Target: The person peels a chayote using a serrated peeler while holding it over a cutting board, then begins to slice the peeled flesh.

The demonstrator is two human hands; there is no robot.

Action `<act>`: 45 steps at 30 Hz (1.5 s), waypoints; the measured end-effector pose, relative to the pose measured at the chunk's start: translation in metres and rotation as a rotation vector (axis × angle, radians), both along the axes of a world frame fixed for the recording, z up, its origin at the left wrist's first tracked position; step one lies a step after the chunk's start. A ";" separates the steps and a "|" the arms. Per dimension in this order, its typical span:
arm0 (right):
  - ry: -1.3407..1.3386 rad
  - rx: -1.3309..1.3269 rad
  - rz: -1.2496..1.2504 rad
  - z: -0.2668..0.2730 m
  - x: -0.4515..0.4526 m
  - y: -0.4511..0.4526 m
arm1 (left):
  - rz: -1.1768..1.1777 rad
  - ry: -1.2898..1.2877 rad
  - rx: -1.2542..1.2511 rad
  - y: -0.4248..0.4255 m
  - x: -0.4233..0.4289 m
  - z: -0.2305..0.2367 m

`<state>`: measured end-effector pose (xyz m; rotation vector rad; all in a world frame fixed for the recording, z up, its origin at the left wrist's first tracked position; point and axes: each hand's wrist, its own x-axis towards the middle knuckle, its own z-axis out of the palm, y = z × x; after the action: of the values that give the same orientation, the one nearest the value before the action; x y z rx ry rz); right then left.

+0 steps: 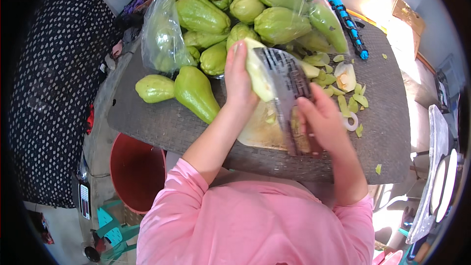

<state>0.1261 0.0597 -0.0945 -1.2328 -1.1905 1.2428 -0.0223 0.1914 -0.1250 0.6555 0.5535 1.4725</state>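
Note:
My left hand (pixel 238 77) holds a pale, peeled chayote (pixel 257 68), tilted above a worn cutting board (pixel 257 132). In my right hand (pixel 325 121) is a broad-bladed knife (pixel 281 68), blurred by motion. Its blade lies across the right side of the chayote; whether the edge touches the flesh cannot be made out. Green peelings (pixel 344 105) and a pale cut piece (pixel 345 77) with a brownish middle are scattered to the right of the board. Two unpeeled chayotes, one small (pixel 155 88) and one longer (pixel 195 92), rest left of my left forearm.
A clear plastic bag (pixel 158 49) full of green chayotes stands at the back of the dark woven-pattern table (pixel 386 92). Behind the peelings lies a blue and black tubular object (pixel 349 25). A white ring (pixel 351 121) sits beside the board. A red bucket (pixel 138 169) stands below the table's left edge.

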 end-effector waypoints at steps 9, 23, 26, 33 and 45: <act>0.218 -0.050 0.106 0.012 0.025 0.004 | -0.151 0.092 0.191 -0.007 0.001 0.009; 0.357 0.103 0.031 0.005 0.015 0.003 | -0.354 -0.021 -0.084 -0.006 0.025 0.020; 0.329 0.072 0.048 0.010 0.025 0.006 | -0.347 0.022 0.073 -0.010 0.025 0.022; 0.297 0.128 -0.171 0.033 0.073 -0.004 | -0.165 0.325 0.285 0.018 -0.032 0.042; 0.183 0.262 -0.129 -0.031 0.017 0.015 | -0.218 0.500 0.573 -0.058 0.051 0.026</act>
<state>0.1428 0.0749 -0.1252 -0.9659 -1.0837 1.0438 0.0290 0.1338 -0.0989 1.5124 0.4132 1.2570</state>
